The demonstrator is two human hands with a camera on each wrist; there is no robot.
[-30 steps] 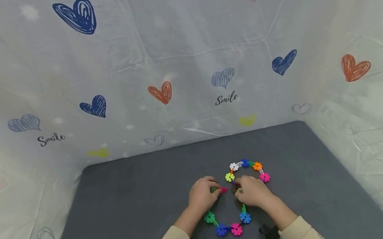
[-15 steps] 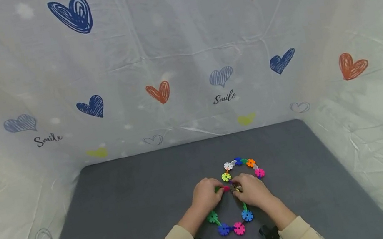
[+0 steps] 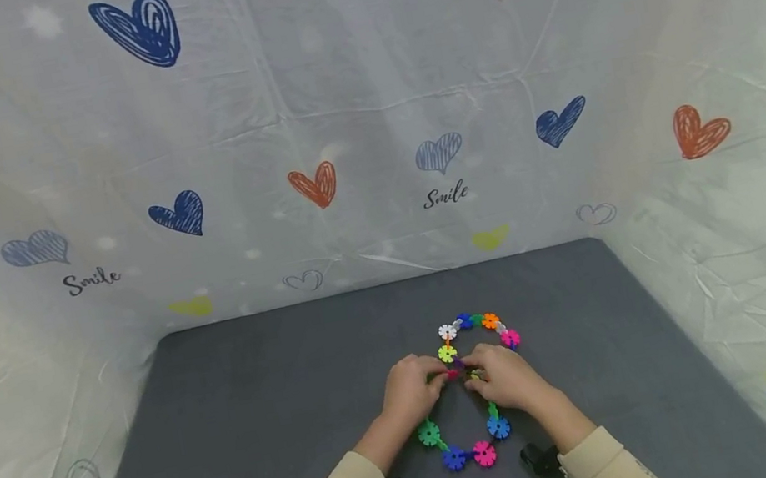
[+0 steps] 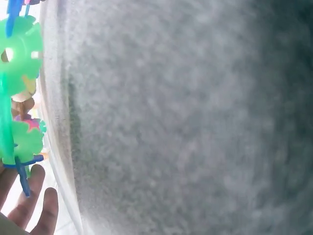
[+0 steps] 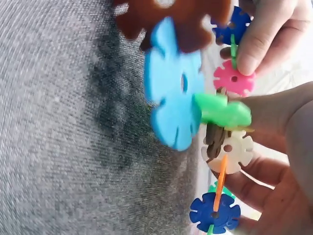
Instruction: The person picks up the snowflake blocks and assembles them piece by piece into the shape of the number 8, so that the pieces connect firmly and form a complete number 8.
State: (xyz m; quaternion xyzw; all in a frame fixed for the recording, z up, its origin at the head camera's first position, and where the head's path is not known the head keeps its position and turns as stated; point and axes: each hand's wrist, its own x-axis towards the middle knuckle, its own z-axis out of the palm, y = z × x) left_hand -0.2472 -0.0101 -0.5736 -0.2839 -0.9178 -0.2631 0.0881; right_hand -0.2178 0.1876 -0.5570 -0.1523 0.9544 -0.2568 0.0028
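Observation:
Slotted plastic snowflake discs, joined edge to edge, form a chain of two loops on the table. My left hand (image 3: pixel 411 389) pinches the chain's left side, with a pink disc (image 5: pixel 234 78) poking out past the thumb. Opposite it, my right hand (image 3: pixel 503 375) grips the other side near a brown disc (image 5: pixel 214 141) and a cream disc (image 5: pixel 239 149). The fingertips of both hands are close together, the pink disc between them. Whether pink and brown interlock, I cannot tell. Nearer the body lie a green disc (image 3: pixel 429 434), a dark blue disc (image 3: pixel 453 458) and a light blue disc (image 3: pixel 498 427).
The far loop holds a yellow disc (image 3: pixel 447 353), a white disc (image 3: pixel 448 332) and an orange disc (image 3: pixel 490 321). Beneath everything is a dark grey table (image 3: pixel 264 394). A white heart-printed sheet (image 3: pixel 346 110) rises behind it and at both sides.
The left hand has brought the pink disc across to the right hand's fingertips, closing the gap. The far loop has shifted slightly left in view, and the head view has moved a little.

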